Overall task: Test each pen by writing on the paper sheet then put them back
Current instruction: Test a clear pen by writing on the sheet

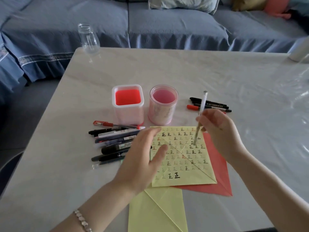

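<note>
- right hand [217, 129] is pinching a white pen [201, 109], tip down on the yellow sheet [180, 166], which sits mid-table toward the near edge
- left hand [143, 158] is loose, fingers spread over the sheet's left edge, holding nothing
- pen pile [113, 139] just left of the sheet, square holder [127, 114] and round holder [163, 114] right behind it

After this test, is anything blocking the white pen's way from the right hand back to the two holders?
Nothing visible does. The right hand holds the white pen over the written yellow sheet; the round pink holder and the square holder stand beyond the sheet's far edge, mouths open. The markers lie to the right.
</note>
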Motion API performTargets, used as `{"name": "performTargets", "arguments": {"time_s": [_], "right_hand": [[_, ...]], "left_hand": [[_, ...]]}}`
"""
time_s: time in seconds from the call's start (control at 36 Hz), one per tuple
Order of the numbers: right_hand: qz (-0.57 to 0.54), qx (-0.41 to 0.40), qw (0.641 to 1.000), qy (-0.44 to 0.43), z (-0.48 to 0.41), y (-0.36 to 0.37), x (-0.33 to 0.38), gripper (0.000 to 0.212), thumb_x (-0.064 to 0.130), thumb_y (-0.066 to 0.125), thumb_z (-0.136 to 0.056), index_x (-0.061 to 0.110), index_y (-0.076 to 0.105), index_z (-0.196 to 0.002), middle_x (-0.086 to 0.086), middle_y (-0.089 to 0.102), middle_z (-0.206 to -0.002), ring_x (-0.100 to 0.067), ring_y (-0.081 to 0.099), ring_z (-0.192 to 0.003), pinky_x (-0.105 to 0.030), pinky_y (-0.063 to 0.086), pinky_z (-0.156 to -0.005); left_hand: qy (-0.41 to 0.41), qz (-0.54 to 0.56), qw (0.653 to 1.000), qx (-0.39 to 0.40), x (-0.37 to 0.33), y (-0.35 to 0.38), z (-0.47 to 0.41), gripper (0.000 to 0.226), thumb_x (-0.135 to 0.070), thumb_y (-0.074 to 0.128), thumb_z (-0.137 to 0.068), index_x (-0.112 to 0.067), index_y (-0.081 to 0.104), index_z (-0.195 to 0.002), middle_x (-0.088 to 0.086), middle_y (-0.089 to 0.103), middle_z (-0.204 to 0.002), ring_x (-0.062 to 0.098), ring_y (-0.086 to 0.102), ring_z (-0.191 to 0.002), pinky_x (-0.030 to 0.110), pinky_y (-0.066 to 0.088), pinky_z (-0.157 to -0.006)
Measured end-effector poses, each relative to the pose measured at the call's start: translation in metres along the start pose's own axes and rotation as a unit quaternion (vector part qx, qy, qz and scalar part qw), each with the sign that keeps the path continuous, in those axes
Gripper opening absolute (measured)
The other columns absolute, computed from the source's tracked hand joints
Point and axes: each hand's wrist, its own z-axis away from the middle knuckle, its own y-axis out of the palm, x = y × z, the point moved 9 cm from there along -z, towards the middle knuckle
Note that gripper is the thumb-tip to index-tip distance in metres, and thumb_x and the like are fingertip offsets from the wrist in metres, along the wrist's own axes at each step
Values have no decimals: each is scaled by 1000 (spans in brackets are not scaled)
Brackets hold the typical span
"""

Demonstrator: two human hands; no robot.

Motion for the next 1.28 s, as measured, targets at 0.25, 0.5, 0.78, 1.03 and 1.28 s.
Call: {"name": "performTargets", "arguments": {"time_s": [0.25, 0.5, 0.78, 1.03, 1.28], "right_hand": [[-237, 0, 969, 76, 60, 34, 7, 10, 11, 56, -89, 3, 54, -82, 1, 57, -60, -15, 54, -58, -30, 48, -57], [-160, -15, 980, 119, 68, 49, -4, 39, 17, 54, -89, 11, 32, -58, 1, 28, -42, -12, 25, -38, -21, 22, -38], [-230, -72, 966, 90, 71, 37, -3, 34, 7, 47, -92, 10, 32, -62, -3, 33, -37, -10, 28, -30, -19, 24, -34], [-216, -85, 962, 143, 82, 23, -36, 11, 13, 48, -93, 10, 57, -88, 3, 47, -41, -10, 43, -40, -21, 38, -44], [-213, -44, 970, 113, 85, 27, -39, 25, 14, 46, -93, 3, 63, -78, -10, 66, -59, -21, 62, -53, -22, 47, -49]], "left_hand": [[7, 81, 994, 77, -31, 32, 0, 17, -24, 41, -98, -22, 56, -89, -12, 55, -67, 5, 49, -59, 19, 38, -56], [66, 1, 992, 107, -36, 36, 16, 16, -31, 37, -95, -34, 52, -91, -31, 52, -60, -6, 48, -52, 8, 29, -50], [54, -72, 989, 117, -13, 25, 17, 15, -34, 31, -99, -25, 43, -102, -16, 50, -56, 4, 43, -46, 17, 24, -46], [71, -384, 920, -29, 56, 11, 40, 46, 10, 78, -57, -9, 57, -93, 3, 64, -87, 23, 48, -85, 32, 32, -79], [133, -307, 942, -16, 30, 30, 44, 37, 5, 57, -75, -10, 53, -108, 15, 59, -118, 26, 45, -112, 37, 29, -101]]}}
